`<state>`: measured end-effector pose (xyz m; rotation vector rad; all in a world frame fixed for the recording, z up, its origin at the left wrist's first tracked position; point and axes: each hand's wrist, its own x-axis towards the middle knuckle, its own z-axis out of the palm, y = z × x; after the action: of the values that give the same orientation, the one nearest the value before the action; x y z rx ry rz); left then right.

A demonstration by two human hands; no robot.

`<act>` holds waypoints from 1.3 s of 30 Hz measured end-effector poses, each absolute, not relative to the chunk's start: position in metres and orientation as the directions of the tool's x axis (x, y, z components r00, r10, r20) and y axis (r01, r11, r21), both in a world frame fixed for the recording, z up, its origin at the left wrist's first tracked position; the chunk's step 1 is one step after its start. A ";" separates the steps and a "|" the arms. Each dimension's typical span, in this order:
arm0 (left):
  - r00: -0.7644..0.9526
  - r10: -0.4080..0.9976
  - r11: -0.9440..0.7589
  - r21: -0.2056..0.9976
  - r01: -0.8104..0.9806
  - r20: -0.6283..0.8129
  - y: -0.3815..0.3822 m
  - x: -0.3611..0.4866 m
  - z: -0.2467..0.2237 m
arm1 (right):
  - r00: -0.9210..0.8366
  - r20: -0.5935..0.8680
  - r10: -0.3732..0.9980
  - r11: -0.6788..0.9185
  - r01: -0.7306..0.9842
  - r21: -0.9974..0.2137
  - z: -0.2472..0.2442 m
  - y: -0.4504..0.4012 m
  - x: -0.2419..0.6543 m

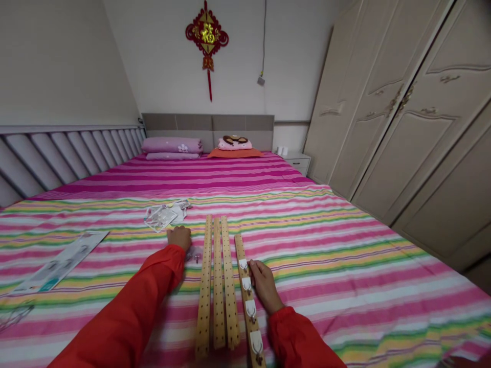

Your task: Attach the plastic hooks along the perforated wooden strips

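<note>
My left hand [178, 236] is curled, knuckles up, at the near edge of a pile of clear plastic packets [164, 215]; what its fingers hold, if anything, is hidden. Small clear pieces [195, 255] lie just right of it. My right hand [264, 285] rests beside a wooden strip [238, 246], thumb and fingers closed at its right edge by the farthest of several white hooks [250, 309] set in a row on it. Left of that strip, three wooden strips with rows of holes [217, 286] lie lengthwise, close together.
Striped bedding [345, 286] covers the bed under everything. A long printed card [63, 261] lies at the left, with a clear wrapper [15, 316] nearer me. Folded bedding [172, 145] sits by the headboard [180, 124]. A wardrobe [383, 133] stands along the right.
</note>
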<state>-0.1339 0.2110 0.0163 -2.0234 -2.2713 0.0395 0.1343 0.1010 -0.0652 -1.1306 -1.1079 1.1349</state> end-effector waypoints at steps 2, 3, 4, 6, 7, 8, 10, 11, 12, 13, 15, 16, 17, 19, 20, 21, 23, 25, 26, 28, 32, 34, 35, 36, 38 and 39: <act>-0.119 0.991 0.122 -0.064 0.990 0.055 0.210 -0.134 0.016 | 0.095 0.065 0.993 0.074 -0.092 -0.993 -0.066 0.102 0.134; -0.121 0.991 0.124 -0.050 0.991 0.056 0.209 -0.134 0.016 | 0.095 0.063 0.994 0.071 -0.091 -0.993 -0.067 0.102 0.134; -0.122 0.991 0.124 -0.034 0.992 0.057 0.209 -0.133 0.016 | 0.093 0.060 0.994 0.068 -0.091 -0.993 -0.067 0.102 0.134; -0.124 0.990 0.124 0.011 0.992 0.068 0.207 -0.133 0.016 | 0.093 0.058 0.994 0.067 -0.092 -0.994 -0.068 0.102 0.134; -0.128 0.989 0.125 0.039 0.991 0.078 0.206 -0.132 0.016 | 0.096 0.060 0.994 0.069 -0.091 -0.994 -0.068 0.102 0.134; -0.134 0.987 0.128 0.073 0.989 0.090 0.205 -0.133 0.016 | 0.097 0.062 0.993 0.071 -0.089 -0.994 -0.068 0.102 0.134; -0.158 0.980 0.138 0.157 0.978 0.118 0.203 -0.134 0.018 | 0.101 0.064 0.993 0.073 -0.088 -0.993 -0.068 0.103 0.134; -0.176 0.975 0.146 0.208 0.967 0.133 0.203 -0.136 0.020 | 0.099 0.062 0.993 0.071 -0.090 -0.993 -0.068 0.103 0.134; -0.201 0.968 0.157 0.264 0.952 0.149 0.203 -0.138 0.022 | 0.095 0.059 0.994 0.068 -0.094 -0.993 -0.068 0.103 0.134; -0.233 0.959 0.171 0.325 0.930 0.161 0.203 -0.141 0.024 | 0.091 0.056 0.994 0.065 -0.099 -0.993 -0.068 0.103 0.134; -0.305 0.937 0.197 0.461 0.865 0.171 0.204 -0.147 0.030 | 0.086 0.055 0.995 0.064 -0.108 -0.992 -0.068 0.103 0.133; -0.337 0.927 0.204 0.532 0.822 0.166 0.204 -0.150 0.033 | 0.086 0.056 0.995 0.065 -0.112 -0.992 -0.068 0.103 0.134; -0.364 0.919 0.205 0.603 0.771 0.153 0.204 -0.152 0.036 | 0.088 0.056 0.995 0.066 -0.116 -0.991 -0.068 0.103 0.134; -0.393 0.914 0.197 0.729 0.656 0.106 0.201 -0.153 0.041 | 0.087 0.051 0.995 0.062 -0.131 -0.989 -0.068 0.103 0.134; -0.395 0.916 0.191 0.779 0.598 0.078 0.198 -0.151 0.043 | 0.086 0.047 0.995 0.059 -0.142 -0.988 -0.068 0.103 0.134; -0.388 0.920 0.185 0.815 0.550 0.053 0.194 -0.148 0.045 | 0.087 0.045 0.995 0.058 -0.155 -0.986 -0.068 0.103 0.134; -0.343 0.939 0.173 0.895 0.412 -0.023 0.183 -0.135 0.048 | 0.094 0.041 0.995 0.057 -0.181 -0.982 -0.068 0.104 0.134; -0.227 0.960 0.196 0.973 0.122 -0.165 0.168 -0.116 0.048 | 0.107 0.032 0.994 0.054 -0.211 -0.976 -0.069 0.105 0.134; -0.147 0.960 0.241 0.971 -0.010 -0.240 0.160 -0.106 0.048 | 0.115 0.024 0.993 0.050 -0.231 -0.972 -0.069 0.106 0.135; -0.028 0.960 0.278 0.960 -0.038 -0.279 0.146 -0.086 0.045 | 0.126 -0.007 0.992 0.029 -0.282 -0.959 -0.070 0.107 0.136; 0.178 0.970 0.140 0.978 0.157 -0.167 0.124 -0.053 0.032 | 0.116 -0.078 0.990 -0.030 -0.369 -0.929 -0.065 0.107 0.140; 0.238 0.964 0.070 0.976 0.204 -0.119 0.119 -0.041 0.024 | 0.113 -0.080 0.990 -0.031 -0.381 -0.924 -0.057 0.107 0.141; 0.257 0.961 0.045 0.974 0.221 -0.102 0.118 -0.037 0.020 | 0.108 -0.076 0.991 -0.029 -0.383 -0.923 -0.052 0.106 0.141; 0.275 0.957 0.024 0.971 0.237 -0.091 0.117 -0.033 0.016 | 0.097 -0.069 0.993 -0.027 -0.382 -0.924 -0.047 0.106 0.141; 0.310 0.948 -0.019 0.965 0.261 -0.065 0.118 -0.027 0.010 | 0.052 -0.056 0.997 -0.033 -0.371 -0.928 -0.035 0.105 0.140; 0.327 0.943 -0.039 0.962 0.269 -0.053 0.120 -0.025 0.007 | 0.023 -0.049 0.999 -0.037 -0.358 -0.933 -0.030 0.105 0.140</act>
<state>-0.0247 0.1200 0.0075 -3.1105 -2.3094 -1.6251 0.1399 0.1053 -0.0303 -0.9806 -0.8923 1.3691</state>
